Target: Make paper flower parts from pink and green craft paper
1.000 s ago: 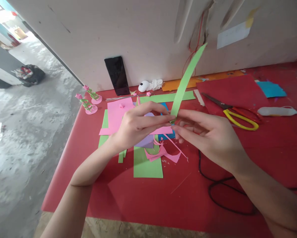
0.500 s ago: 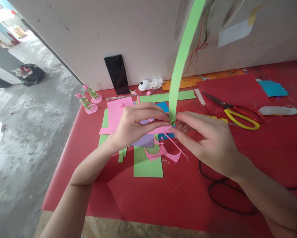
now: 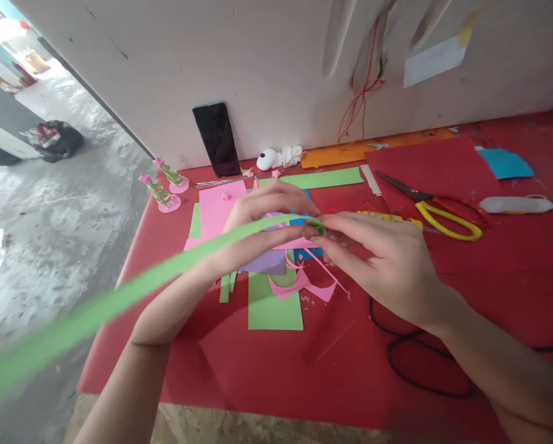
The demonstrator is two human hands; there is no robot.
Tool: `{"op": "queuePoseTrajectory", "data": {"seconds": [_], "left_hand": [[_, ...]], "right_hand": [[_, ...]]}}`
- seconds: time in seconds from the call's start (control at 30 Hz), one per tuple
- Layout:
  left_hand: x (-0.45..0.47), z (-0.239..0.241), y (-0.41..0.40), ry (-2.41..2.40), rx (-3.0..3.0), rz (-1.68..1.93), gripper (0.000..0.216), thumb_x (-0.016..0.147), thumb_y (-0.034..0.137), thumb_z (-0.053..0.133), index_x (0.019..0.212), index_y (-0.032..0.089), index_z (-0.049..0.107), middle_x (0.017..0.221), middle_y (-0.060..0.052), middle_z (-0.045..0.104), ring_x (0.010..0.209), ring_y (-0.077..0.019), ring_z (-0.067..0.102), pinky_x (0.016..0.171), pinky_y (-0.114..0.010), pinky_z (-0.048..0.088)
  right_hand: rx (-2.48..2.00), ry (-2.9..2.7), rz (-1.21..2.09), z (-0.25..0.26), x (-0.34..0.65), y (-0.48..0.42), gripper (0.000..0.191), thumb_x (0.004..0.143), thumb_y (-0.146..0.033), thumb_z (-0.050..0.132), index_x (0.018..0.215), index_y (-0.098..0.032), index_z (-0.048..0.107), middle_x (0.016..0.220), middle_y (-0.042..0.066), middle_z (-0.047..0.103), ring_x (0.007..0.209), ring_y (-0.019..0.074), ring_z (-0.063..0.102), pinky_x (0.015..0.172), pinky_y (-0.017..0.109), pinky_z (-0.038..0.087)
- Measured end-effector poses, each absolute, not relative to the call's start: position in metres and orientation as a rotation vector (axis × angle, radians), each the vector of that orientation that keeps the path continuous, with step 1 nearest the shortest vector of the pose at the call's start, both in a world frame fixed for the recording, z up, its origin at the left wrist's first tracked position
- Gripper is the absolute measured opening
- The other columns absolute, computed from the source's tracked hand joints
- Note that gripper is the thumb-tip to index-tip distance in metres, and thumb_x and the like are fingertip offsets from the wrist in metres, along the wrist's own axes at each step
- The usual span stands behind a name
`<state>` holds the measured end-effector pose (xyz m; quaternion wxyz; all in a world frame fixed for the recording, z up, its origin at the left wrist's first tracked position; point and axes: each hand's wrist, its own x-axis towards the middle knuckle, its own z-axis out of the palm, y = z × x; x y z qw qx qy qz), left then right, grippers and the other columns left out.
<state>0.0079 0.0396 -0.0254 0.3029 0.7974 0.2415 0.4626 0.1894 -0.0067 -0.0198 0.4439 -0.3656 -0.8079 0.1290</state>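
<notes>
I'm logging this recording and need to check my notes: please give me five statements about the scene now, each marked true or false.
1. The left hand and right hand are both at the curled end of the green strip. True.
2. The right hand holds the scissors. False: the scissors lie unheld.
3. The black phone leans against the pale panel. True.
4. The strip's long tail stands straight up. False: it crosses the left forearm toward the picture's left edge.
5. Two pink-topped ornaments stand left of the phone. True.

Bright daylight at upper left glares on the floor (image 3: 31, 228). Soft shadows lie across the dimmer table (image 3: 267, 376). The strip (image 3: 132, 290) blurs toward the left edge.
</notes>
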Motion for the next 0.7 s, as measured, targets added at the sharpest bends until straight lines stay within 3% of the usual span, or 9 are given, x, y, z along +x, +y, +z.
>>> {"op": "queuePoseTrajectory", "data": {"seconds": [0.17, 0.33, 0.57, 0.7], "left_hand": [[0.011, -0.026, 0.035, 0.622, 1.895, 1.226, 0.012, 0.075, 0.013, 0.073, 0.079, 0.024, 0.072, 0.084, 0.000, 0.070, 0.080, -0.0102, 0.066, 0.072, -0.023, 0.057], [0.013, -0.030, 0.034, 0.619, 1.791, 1.216, 0.007, 0.074, 0.017, 0.074, 0.079, 0.020, 0.071, 0.081, 0.000, 0.069, 0.079, -0.0087, 0.065, 0.071, -0.021, 0.057], [0.009, -0.045, 0.052, 0.495, 1.869, 1.078, 0.020, 0.073, 0.034, 0.077, 0.090, 0.024, 0.073, 0.098, -0.004, 0.069, 0.095, -0.0151, 0.066, 0.088, -0.032, 0.056], [0.011, -0.053, 0.056, 0.530, 1.726, 1.065, 0.020, 0.072, 0.037, 0.077, 0.088, 0.026, 0.075, 0.099, -0.003, 0.070, 0.096, -0.0150, 0.066, 0.091, -0.033, 0.056]], "right_hand": [[-0.933, -1.986, 0.420, -0.020, 0.191, -0.006, 0.008, 0.087, -0.021, 0.059, 0.082, -0.025, 0.064, 0.066, -0.003, 0.067, 0.054, 0.0100, 0.059, 0.049, 0.023, 0.046], [-0.992, -1.897, 0.591, -0.016, 0.192, -0.005, 0.012, 0.086, -0.032, 0.060, 0.079, -0.024, 0.065, 0.063, -0.002, 0.066, 0.054, 0.0105, 0.059, 0.051, 0.025, 0.046], [-0.991, -1.579, 1.424, -0.017, 0.197, 0.003, 0.024, 0.083, -0.039, 0.063, 0.068, -0.020, 0.064, 0.051, -0.004, 0.059, 0.043, 0.0068, 0.051, 0.047, 0.023, 0.043], [-0.919, -1.524, 1.556, -0.023, 0.198, 0.009, 0.034, 0.084, -0.044, 0.060, 0.065, -0.017, 0.061, 0.058, -0.003, 0.059, 0.039, 0.0048, 0.049, 0.044, 0.022, 0.043]]}}
